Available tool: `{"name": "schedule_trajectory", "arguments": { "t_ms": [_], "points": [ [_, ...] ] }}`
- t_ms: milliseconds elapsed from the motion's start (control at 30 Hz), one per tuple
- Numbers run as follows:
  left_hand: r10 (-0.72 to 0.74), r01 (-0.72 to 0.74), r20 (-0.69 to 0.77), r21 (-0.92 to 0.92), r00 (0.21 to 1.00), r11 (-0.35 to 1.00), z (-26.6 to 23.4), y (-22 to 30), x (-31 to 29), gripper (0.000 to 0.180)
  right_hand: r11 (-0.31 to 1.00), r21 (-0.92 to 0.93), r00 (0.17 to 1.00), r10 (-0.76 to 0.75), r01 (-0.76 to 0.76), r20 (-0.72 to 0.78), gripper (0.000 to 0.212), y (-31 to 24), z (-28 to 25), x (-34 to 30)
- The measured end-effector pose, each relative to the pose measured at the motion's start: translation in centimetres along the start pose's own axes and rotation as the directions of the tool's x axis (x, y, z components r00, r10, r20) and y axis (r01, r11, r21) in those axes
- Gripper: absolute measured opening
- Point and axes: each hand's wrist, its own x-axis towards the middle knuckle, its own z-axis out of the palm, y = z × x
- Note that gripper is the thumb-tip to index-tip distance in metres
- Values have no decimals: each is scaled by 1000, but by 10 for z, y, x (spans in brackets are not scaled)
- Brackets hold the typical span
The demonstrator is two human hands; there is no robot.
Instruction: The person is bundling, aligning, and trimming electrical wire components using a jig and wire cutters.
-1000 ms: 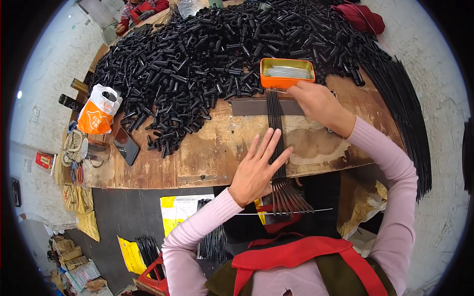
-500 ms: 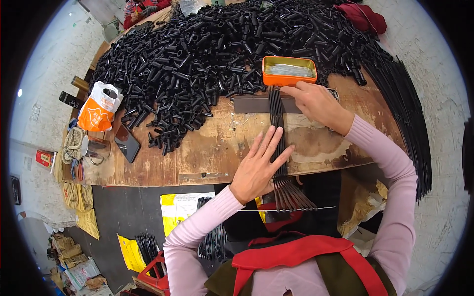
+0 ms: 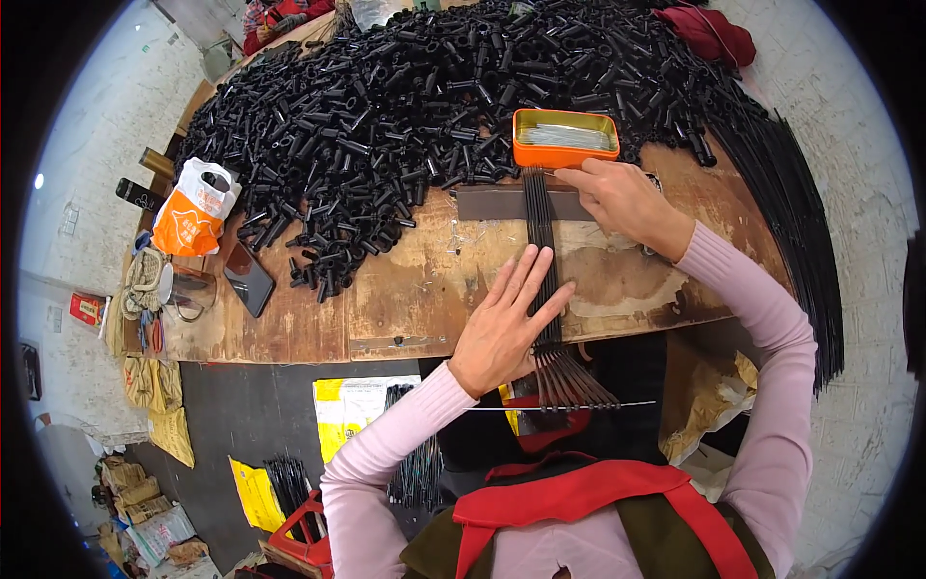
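Note:
A row of thin black rods point(image 3: 542, 227) lies side by side across the table's front part, over a dark flat strip point(image 3: 490, 204). My left hand point(image 3: 506, 323) rests flat on the rods with its fingers spread. Past the table edge the rods fan out toward me, and their near ends meet a thin metal rod point(image 3: 632, 404). At the far ends my right hand point(image 3: 622, 201) is closed in a pinch; what sits between its fingertips is too small to make out. Just beyond stands an orange tin point(image 3: 564, 156) holding thin silvery pins point(image 3: 564, 135).
A large heap of short black tubes point(image 3: 386, 106) covers the table's back. Long black rods point(image 3: 786, 222) hang over the right edge. At left lie a phone point(image 3: 249, 280) and an orange-white bag point(image 3: 196, 212). Another person's hand point(image 3: 265, 31) shows at the far left.
My right hand has shifted very slightly to the right at the far ends of the rods. My left hand stays in place on them.

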Motion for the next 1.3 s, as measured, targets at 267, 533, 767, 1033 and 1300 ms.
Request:
{"name": "schedule_trajectory", "arguments": {
  "t_ms": [267,533,767,1033,1300],
  "points": [
    [4,-4,8,0,1000,1000,-2,0,0,75,998,-52,997,-47,44,-56,26,9,10,4],
    [7,-7,26,3,1000,1000,-3,-1,-1,77,992,25,987,-118,121,-110,14,23,10,19],
    [16,-15,34,-24,999,1000,-6,0,0,76,983,-10,970,-182,183,-163,12,21,20,23],
    [20,-19,16,-25,1000,1000,-5,0,1,75,994,-98,990,-58,45,-132,13,20,14,13],
    [31,-31,-18,-13,999,999,-4,-2,-1,73,996,36,990,-82,87,-113,16,33,2,51]
  ]
}}
